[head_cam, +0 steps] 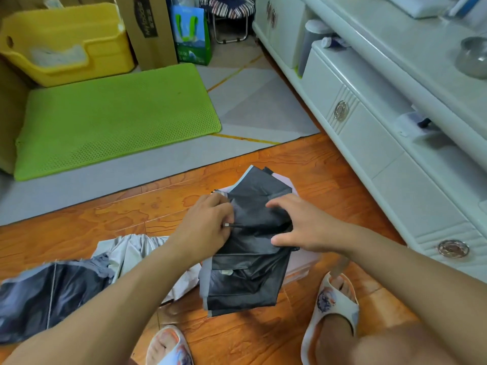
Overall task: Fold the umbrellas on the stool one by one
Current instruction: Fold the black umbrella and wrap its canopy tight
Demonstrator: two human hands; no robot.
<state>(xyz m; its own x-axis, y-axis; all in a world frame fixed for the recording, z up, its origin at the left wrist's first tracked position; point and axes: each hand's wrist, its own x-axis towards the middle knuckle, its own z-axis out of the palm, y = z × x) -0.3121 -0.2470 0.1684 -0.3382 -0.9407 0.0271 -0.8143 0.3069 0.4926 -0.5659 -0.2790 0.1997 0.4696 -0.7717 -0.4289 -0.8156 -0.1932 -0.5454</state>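
Note:
A collapsed umbrella point(245, 283) with a black inner lining and pale lilac outer edge hangs in front of me above the wooden floor. My left hand point(205, 227) pinches a metal rib tip and a fold of its fabric. My right hand point(303, 227) rests on the black canopy with fingers spread, pressing the pleats. A second umbrella point(52, 291), grey and silver outside and dark inside, lies crumpled at the lower left, partly behind my left forearm. No stool under the umbrellas can be seen.
A white cabinet point(369, 143) with round metal knobs runs along the right. A green mat point(113, 117) lies on a grey rug, with a yellow bin point(66, 40) and a cardboard box point(147, 30) behind. A striped folding stool point(229, 11) stands far back. My slippered feet are below.

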